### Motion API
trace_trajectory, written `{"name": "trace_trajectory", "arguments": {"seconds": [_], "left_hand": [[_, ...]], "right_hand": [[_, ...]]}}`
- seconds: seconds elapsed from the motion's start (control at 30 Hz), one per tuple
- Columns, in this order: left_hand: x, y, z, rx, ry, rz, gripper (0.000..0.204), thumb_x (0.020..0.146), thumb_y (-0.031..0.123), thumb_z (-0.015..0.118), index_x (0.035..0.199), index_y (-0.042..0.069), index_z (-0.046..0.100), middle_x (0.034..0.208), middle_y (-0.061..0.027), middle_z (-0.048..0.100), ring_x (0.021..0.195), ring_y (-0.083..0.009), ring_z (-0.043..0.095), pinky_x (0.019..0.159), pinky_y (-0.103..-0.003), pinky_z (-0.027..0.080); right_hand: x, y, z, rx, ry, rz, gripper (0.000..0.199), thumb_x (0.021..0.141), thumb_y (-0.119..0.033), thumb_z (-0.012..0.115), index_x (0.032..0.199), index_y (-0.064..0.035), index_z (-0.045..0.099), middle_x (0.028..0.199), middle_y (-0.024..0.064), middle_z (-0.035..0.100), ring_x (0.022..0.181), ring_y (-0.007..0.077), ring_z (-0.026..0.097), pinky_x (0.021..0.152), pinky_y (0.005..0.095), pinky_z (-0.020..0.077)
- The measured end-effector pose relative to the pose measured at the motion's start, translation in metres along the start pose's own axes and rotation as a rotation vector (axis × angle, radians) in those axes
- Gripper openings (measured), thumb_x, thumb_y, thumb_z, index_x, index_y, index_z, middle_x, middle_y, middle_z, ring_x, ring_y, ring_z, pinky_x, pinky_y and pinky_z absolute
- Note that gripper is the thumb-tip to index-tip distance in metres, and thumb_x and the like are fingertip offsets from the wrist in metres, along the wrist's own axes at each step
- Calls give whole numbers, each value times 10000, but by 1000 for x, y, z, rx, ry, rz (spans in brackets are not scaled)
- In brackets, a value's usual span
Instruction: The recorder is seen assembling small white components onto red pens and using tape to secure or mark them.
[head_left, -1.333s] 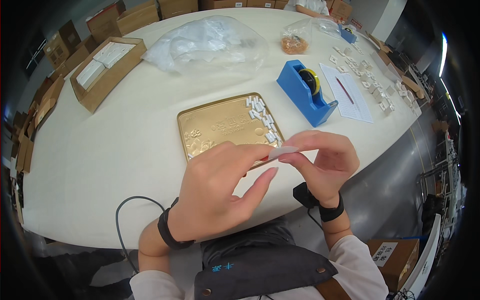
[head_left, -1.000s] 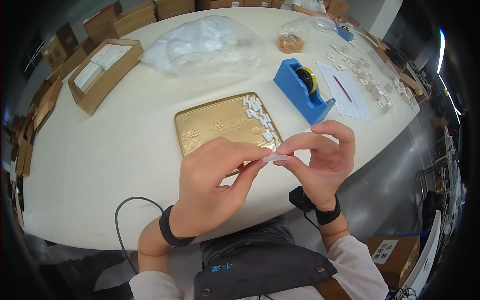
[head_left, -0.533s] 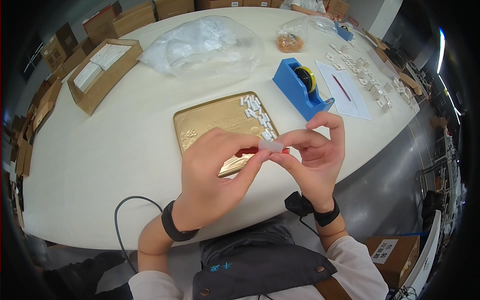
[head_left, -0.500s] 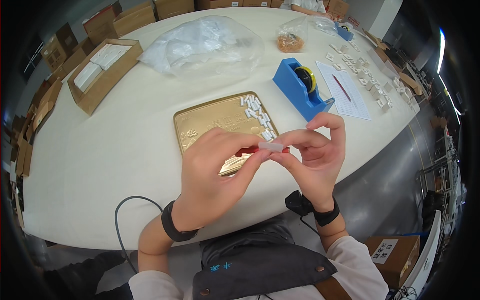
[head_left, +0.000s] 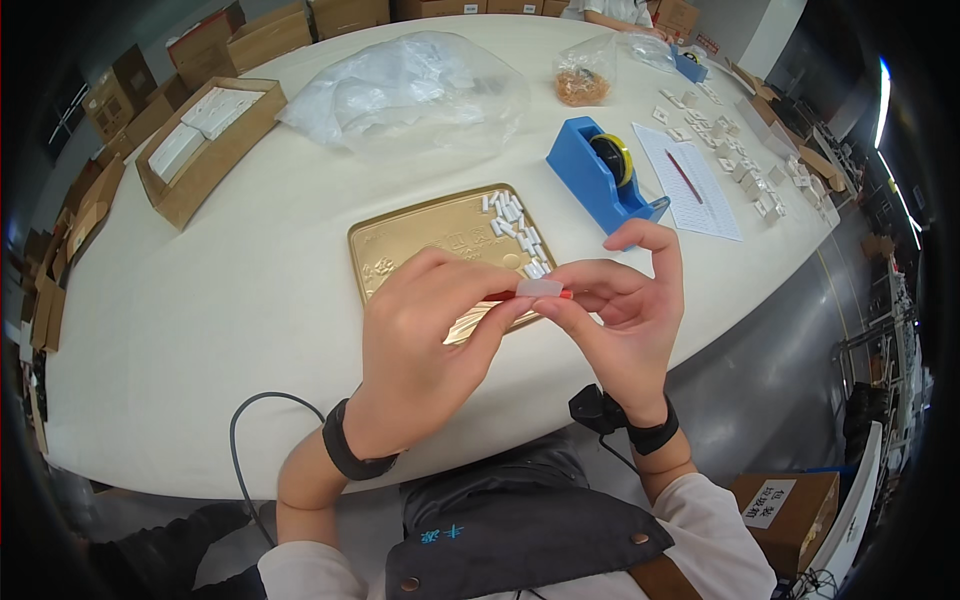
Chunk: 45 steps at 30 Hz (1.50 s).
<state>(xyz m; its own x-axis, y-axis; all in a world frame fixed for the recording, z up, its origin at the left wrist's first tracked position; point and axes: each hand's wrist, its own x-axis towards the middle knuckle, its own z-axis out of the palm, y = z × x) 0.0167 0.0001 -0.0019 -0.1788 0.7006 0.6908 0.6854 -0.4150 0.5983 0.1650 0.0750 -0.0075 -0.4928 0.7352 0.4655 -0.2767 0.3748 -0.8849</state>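
Both of my hands meet over the near edge of a gold tin tray (head_left: 400,228). Between my left hand (head_left: 415,335) and my right hand (head_left: 632,325), a thin red rod-like piece (head_left: 566,295) lies sideways, mostly hidden by fingers. A small whitish, translucent strip (head_left: 539,288) lies against it, pinched between the fingertips and thumbs. Each hand is closed at thumb and forefinger, while an outer finger of the right hand sticks up. Several small white cylinders (head_left: 512,212) lie loose along the tray's right side.
Right of the tray stands a blue tape dispenser (head_left: 585,175), with a paper sheet (head_left: 700,200) and red pen (head_left: 685,177) beyond. Small white parts (head_left: 735,155) spread farther right. Clear plastic bags (head_left: 400,90) lie behind; a carton of white boxes (head_left: 205,150) sits left. Another person (head_left: 620,15) sits opposite.
The right hand has shifted slightly left, and its raised finger has dipped a little. The whitish strip has tilted slightly between the fingertips; both hands still pinch together.
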Motion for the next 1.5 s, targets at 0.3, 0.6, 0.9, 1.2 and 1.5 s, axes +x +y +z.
{"name": "trace_trajectory", "arguments": {"seconds": [0.3, 0.6, 0.9, 1.2, 1.5], "left_hand": [[0, 0, -3, -41, -79, -111, 104, 699, 19, 696, 798, 42, 676, 698, -69, 647, 625, -214, 571, 539, -305, 437], [1, -2, 2, 56, -13, 75, 130, 683, -3, 706, 801, 43, 677, 737, -50, 662, 647, -202, 571, 585, -290, 444], [1, -1, 1, -90, -55, -85, 116, 696, 22, 707, 805, 53, 680, 730, -57, 659, 646, -221, 571, 583, -297, 445], [1, -3, 2, 20, -52, 9, 88, 738, 31, 695, 825, 38, 686, 726, -59, 666, 630, -150, 570, 551, -252, 424], [0, 4, 5, -59, -153, -164, 62, 740, 50, 691, 795, 29, 674, 660, -71, 632, 530, -164, 540, 500, -265, 415]], "right_hand": [[3, -1, -2, -76, -24, -31, 498, 738, 108, 666, 1049, -42, 307, 845, 167, 645, 804, 208, 660, 728, 282, 552], [3, -3, -2, 5, 46, 31, 450, 756, 82, 668, 1030, -32, 330, 826, 153, 650, 807, 194, 662, 692, 254, 552], [0, 6, -3, -45, -3, -153, 451, 754, 91, 667, 1033, -31, 334, 824, 156, 647, 801, 197, 660, 704, 260, 556], [4, 4, -4, -39, -7, -61, 461, 742, 100, 673, 1023, -32, 333, 820, 153, 649, 800, 190, 656, 710, 274, 560], [-4, 10, -14, -15, -10, -124, 430, 727, 106, 685, 1004, -23, 383, 854, 142, 643, 820, 186, 657, 705, 276, 561]]}}
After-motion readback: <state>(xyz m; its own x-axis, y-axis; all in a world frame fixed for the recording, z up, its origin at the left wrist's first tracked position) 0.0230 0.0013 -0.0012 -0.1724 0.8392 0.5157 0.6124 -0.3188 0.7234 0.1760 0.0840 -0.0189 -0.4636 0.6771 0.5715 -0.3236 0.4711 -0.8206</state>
